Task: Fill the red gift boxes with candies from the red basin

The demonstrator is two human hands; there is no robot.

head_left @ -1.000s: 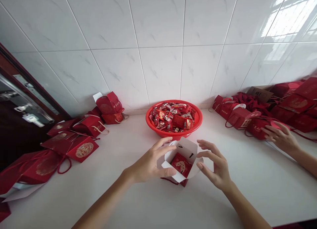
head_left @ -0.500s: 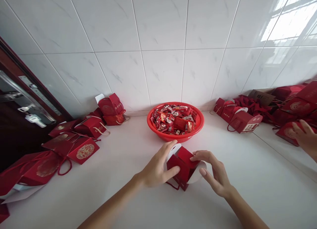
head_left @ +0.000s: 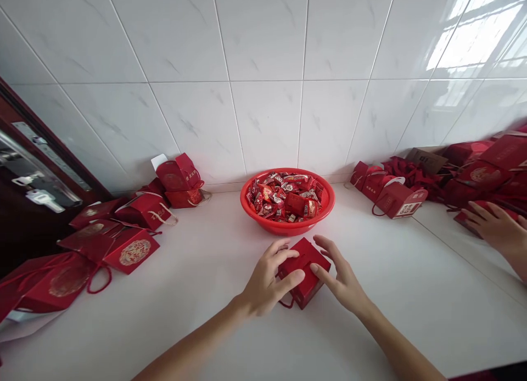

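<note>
A small red box (head_left: 307,282) stands on the white counter between my hands, its top panels folded flat and a cord loop at its lower left. My left hand (head_left: 274,279) rests at the box's left side, fingers apart, its thumb over the top. On the right side my right hand (head_left: 340,274) has its thumb at the top edge and its other fingers spread beyond the far corner. Behind the box is a red plastic basket (head_left: 288,227) heaped with wrapped sweets (head_left: 284,197).
Red boxes (head_left: 129,249) line the left side, beside a dark door with keys (head_left: 45,199). More boxes (head_left: 401,200) and a red pile stand at the right. Another person's hand (head_left: 498,227) lies on a red box at the right edge.
The box's white-lined side flaps, upright before, no longer show, and its top is now flat. My hands have shifted slightly around it. The other person's hand has lowered onto a box.
</note>
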